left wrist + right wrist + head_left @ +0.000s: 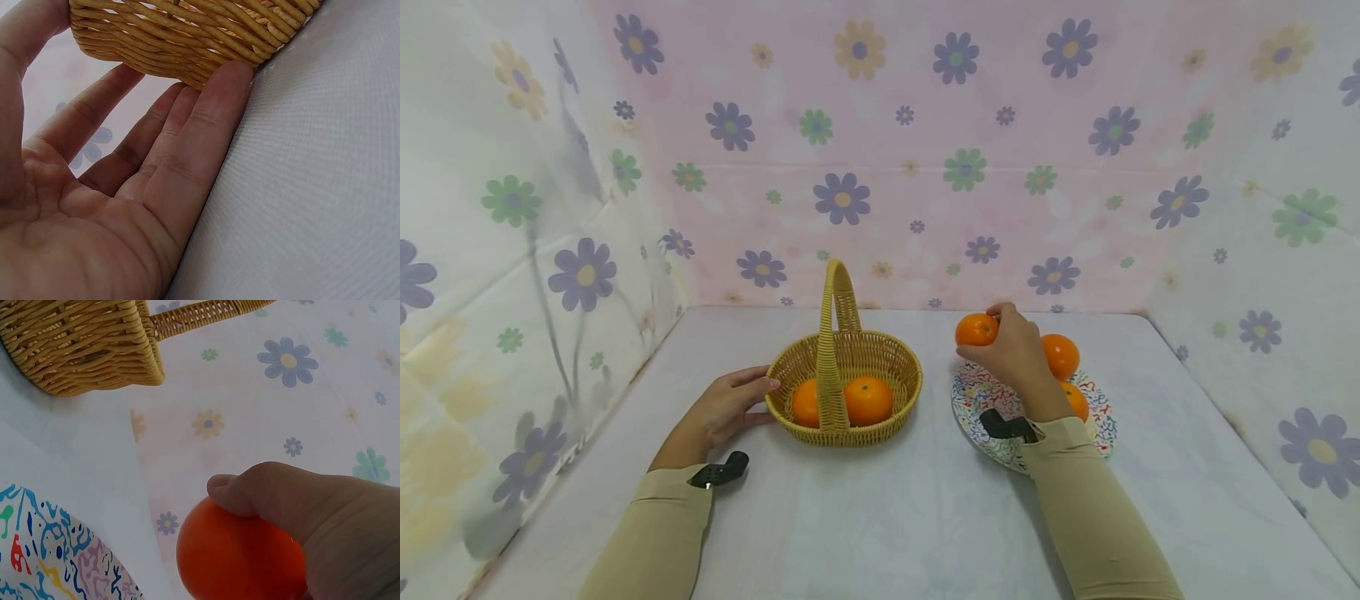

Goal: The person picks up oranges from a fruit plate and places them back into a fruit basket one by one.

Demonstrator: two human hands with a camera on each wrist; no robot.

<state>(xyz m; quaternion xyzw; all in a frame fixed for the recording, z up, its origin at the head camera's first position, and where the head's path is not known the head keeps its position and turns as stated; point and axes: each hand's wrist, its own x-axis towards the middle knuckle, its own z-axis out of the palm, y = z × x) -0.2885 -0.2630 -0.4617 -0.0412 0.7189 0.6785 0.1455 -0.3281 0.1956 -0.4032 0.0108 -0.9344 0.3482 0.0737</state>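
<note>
In the head view my right hand (pixel 1018 354) holds an orange (pixel 976 330) above the far left rim of a patterned plate (pixel 973 417). The right wrist view shows my thumb lying across that orange (pixel 240 553). Two more oranges, one farther back (pixel 1061 357) and one nearer (pixel 1076 402), sit on the plate, partly behind my hand and wrist. My left hand (pixel 727 408) touches the left side of a yellow wicker basket (pixel 898 425), thumb at its rim. Below, nearly straight, spread fingers (pixel 200 137) meet the woven wall. Inside the basket lie two oranges, left (pixel 806 404) and right (pixel 868 401).
The basket's tall arched handle (pixel 827 333) rises over its middle and partly covers the left orange. A white cloth (pixel 880 525) covers the table. Flower-printed fabric (pixel 895 208) stands behind and at both sides. Dark wrist devices (pixel 721 471) sit at both cuffs.
</note>
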